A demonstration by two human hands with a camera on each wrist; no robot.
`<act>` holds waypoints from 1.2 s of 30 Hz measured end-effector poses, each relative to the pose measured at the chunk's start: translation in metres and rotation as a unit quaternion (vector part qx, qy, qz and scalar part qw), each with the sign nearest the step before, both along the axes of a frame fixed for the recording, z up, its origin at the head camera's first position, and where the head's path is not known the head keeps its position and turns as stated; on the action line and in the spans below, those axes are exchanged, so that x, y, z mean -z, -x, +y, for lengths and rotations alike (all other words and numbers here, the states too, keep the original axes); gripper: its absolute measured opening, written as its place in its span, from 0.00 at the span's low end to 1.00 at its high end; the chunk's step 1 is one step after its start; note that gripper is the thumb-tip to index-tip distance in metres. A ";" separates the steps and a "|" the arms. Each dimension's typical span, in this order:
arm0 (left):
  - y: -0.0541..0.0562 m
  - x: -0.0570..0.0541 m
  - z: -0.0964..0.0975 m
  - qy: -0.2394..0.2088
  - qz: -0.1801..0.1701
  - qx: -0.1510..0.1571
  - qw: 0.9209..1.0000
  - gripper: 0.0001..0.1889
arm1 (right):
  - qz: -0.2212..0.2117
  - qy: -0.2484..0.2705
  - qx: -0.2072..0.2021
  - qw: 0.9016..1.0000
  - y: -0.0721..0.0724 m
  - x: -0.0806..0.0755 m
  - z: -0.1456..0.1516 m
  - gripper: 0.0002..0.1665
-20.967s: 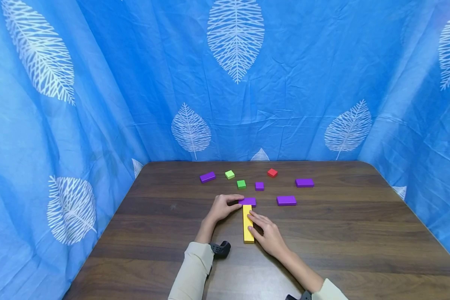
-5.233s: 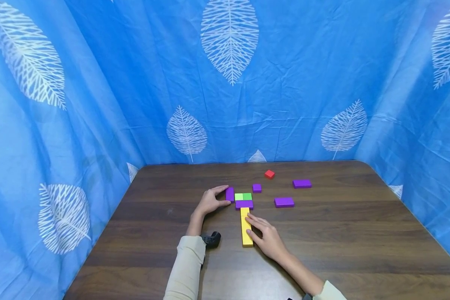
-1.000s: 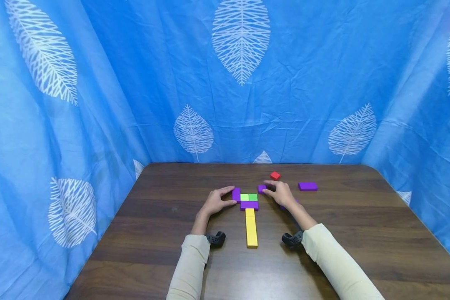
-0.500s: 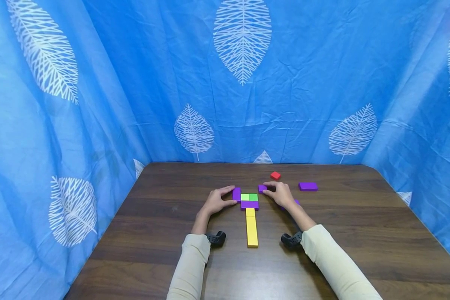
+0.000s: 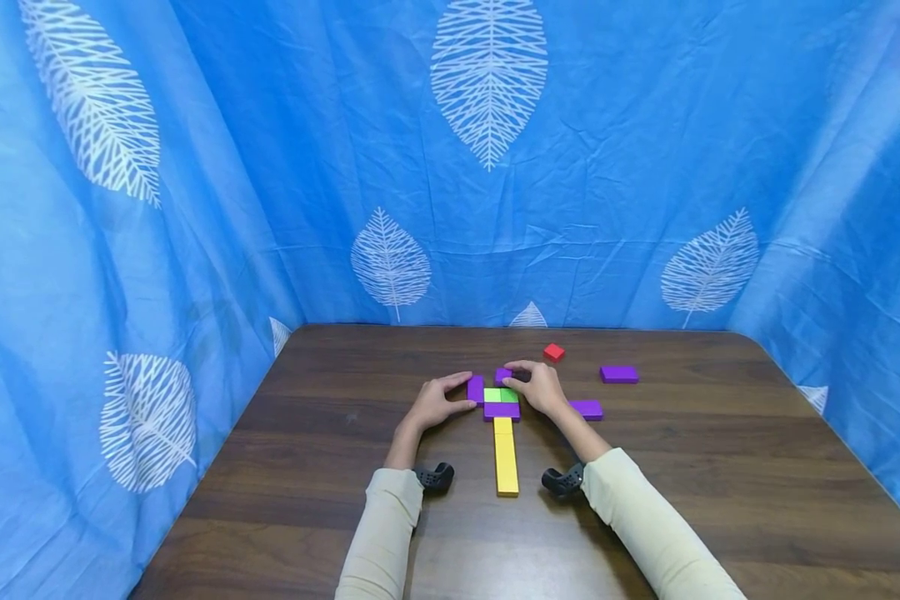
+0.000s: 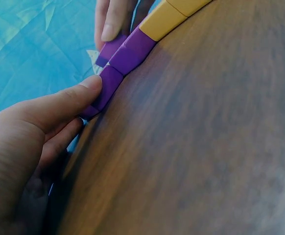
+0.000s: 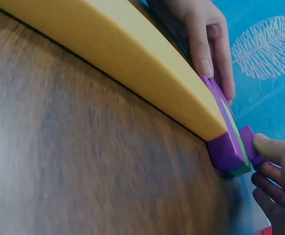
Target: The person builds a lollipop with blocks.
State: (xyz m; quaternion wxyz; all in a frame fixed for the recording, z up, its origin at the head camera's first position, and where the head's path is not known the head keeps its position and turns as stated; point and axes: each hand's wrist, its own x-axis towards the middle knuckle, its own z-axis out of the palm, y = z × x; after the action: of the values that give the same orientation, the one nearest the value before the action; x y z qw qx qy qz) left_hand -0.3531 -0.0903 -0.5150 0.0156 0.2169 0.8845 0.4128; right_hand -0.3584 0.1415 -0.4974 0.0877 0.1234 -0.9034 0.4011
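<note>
Your left hand [image 5: 431, 404], half-spread, grips a purple bar [image 5: 476, 390]; your right hand [image 5: 543, 389] narrowly pinches a small purple block [image 5: 502, 375].

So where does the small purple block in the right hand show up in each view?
Head: small purple block right of centre, below mid-height, pinched by the right hand.
Left wrist: small purple block upper left of centre, under the right hand's fingertips.
Right wrist: small purple block toward the right, below mid-height.
Shared landmark: the yellow row.
</note>
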 end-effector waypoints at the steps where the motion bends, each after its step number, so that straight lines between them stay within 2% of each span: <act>1: 0.000 0.000 0.000 -0.001 -0.002 0.001 1.000 0.32 | -0.004 0.000 -0.001 1.000 0.000 0.000 -0.001 0.18; 22: -0.001 -0.001 -0.001 -0.012 -0.002 0.006 1.000 0.31 | -0.012 -0.037 -0.027 0.999 0.000 0.007 -0.010 0.19; 36: 0.000 -0.001 0.000 -0.004 0.004 0.005 1.000 0.31 | -0.033 -0.064 -0.041 0.997 -0.002 0.008 -0.011 0.26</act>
State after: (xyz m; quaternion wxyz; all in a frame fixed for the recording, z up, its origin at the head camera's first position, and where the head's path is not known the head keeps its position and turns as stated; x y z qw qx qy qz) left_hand -0.3527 -0.0906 -0.5143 0.0136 0.2233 0.8819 0.4151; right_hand -0.3568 0.1307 -0.5051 0.0331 0.1518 -0.9239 0.3497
